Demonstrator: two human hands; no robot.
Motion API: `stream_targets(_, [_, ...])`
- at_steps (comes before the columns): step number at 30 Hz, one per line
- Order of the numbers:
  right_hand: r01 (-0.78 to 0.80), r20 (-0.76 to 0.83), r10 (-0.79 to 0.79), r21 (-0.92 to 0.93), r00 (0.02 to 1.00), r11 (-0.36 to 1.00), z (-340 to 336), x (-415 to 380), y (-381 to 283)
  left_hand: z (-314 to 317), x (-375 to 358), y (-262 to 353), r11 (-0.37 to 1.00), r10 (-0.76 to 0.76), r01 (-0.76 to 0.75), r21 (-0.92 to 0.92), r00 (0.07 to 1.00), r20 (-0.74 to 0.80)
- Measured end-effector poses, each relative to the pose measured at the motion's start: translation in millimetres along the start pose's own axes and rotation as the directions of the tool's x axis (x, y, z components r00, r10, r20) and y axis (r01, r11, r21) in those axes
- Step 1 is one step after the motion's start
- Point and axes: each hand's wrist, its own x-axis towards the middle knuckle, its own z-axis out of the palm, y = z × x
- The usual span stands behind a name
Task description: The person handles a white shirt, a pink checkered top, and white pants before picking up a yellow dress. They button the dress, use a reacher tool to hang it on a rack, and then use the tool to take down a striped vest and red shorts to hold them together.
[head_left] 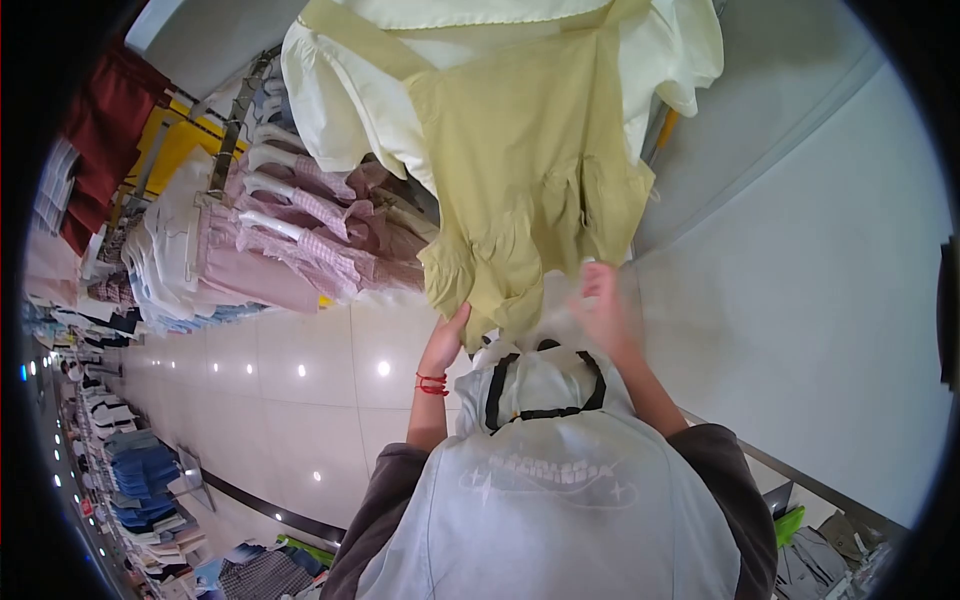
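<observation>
A yellow-green garment (510,150) with gathered lower parts hangs at the top centre, over a white puff-sleeved top (335,100). At its lower left edge, my left hand (447,338) grips the cloth, the thumb in front and the other fingers hidden behind; a red bracelet circles that wrist. My right hand (600,305) is just below the garment's lower right hem, smeared by motion. Its fingers look bent, but whether they hold any cloth is unclear.
Pink checked clothes (310,225) hang on white hangers at the left, below a metal rail (238,120). A pale wall panel (800,290) stands at the right. Folded jeans (140,475) and more clothes are at the lower left. A light grey apron (560,500) covers my front.
</observation>
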Motion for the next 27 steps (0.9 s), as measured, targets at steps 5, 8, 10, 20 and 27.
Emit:
stream_targets(5, [0.388, 0.436, -0.201, -0.395, 0.877, 0.833, 29.2, -17.2, -31.7, 26.6, -6.6, 2.4, 0.941, -0.099, 0.133, -0.311, 0.988, 0.122])
stream_targets(8, [0.201, 0.414, -0.104, -0.199, 0.904, 0.959, 26.1, -17.0, -25.5, 36.8, -16.6, 6.7, 0.934, -0.094, 0.148, -0.326, 0.980, 0.178])
stream_targets(10, [0.054, 0.402, -0.001, -0.121, 0.916, 0.991, 33.8, -26.7, -14.5, 43.5, -24.4, 6.5, 0.922, -0.113, 0.198, -0.333, 0.960, 0.257])
stream_targets(20, [-0.669, 0.514, 0.435, 0.638, 0.739, 0.382, 48.8, -29.0, 14.9, 69.7, -27.2, -12.5, 0.301, 0.424, -0.402, 0.865, 0.869, 0.257])
stream_targets(27, [-0.633, 0.594, 0.240, 0.761, 0.768, 0.142, 40.5, -10.1, -3.3, 36.2, -1.6, -65.2, 0.709, -0.176, -0.037, 0.705, 0.958, 0.228])
